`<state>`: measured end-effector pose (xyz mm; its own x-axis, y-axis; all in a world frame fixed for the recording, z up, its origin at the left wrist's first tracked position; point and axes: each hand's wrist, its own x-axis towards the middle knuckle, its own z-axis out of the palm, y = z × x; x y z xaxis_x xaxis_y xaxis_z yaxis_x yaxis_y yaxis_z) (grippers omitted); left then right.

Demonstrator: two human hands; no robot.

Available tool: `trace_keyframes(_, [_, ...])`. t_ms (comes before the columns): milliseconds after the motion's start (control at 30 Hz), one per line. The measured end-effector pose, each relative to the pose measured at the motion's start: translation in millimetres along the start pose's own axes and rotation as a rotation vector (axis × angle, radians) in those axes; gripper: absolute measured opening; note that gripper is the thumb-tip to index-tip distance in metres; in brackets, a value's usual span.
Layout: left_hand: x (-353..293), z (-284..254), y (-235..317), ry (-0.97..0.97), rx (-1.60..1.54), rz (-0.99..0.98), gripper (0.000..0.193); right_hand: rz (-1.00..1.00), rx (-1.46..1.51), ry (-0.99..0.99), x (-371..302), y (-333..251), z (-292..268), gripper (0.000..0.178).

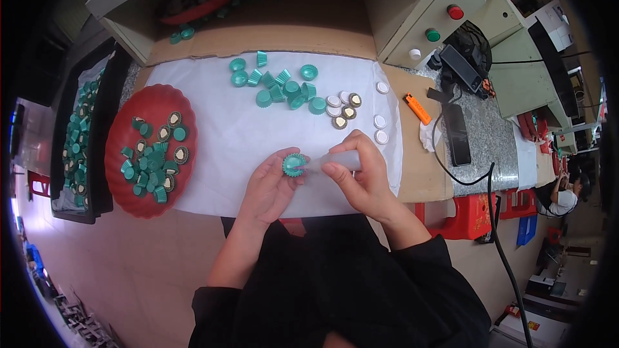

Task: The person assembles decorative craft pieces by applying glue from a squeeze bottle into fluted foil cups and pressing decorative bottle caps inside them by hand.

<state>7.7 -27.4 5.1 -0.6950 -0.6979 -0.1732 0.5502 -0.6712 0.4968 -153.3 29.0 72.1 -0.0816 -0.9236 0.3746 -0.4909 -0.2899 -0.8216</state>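
Over the front of the white sheet (225, 154), my left hand (263, 188) holds a small teal fluted cup (294, 164) between fingers and thumb, its hollow side showing. My right hand (369, 183) is closed around a translucent greyish squeeze bottle (346, 160), lying nearly level. Its narrow tip points left at the cup; whether they touch I cannot tell. Beyond my hands lie several loose teal cups (291, 88), some upright, some tipped. To their right are white round discs (381, 136) and dark-edged fluted pieces with cream centres (349, 113).
At the left stands a scalloped red tray (116, 180) of teal pieces, beside a black crate (97, 209) full of similar ones. An orange lighter (418, 109), a dark phone (460, 67) and a black cable (493, 219) are at the right. A shelf cabinet (400, 32) borders the back.
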Motion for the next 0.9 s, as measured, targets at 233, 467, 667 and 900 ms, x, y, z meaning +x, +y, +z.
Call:
trace_keyframes(233, [0, -6, 0, -0.019, -0.040, 0.011, 0.031, 0.059, 0.074, 0.148, -1, 7, 11, 0.022])
trace_keyframes(467, [3, -7, -4, -0.028, -0.031, 0.047, 0.032, 0.465, 0.834, 0.148, -5, 7, -7, 0.020])
trace_keyframes(667, [0, -8, -2, -0.014, -0.055, 0.052, 0.032, 0.585, 1.093, 0.187, -19, 35, -41, 0.039])
trace_keyframes(900, [0, -7, -3, -0.010, -0.022, 0.057, 0.030, 0.526, 0.498, 0.360, -18, 45, -85, 0.025])
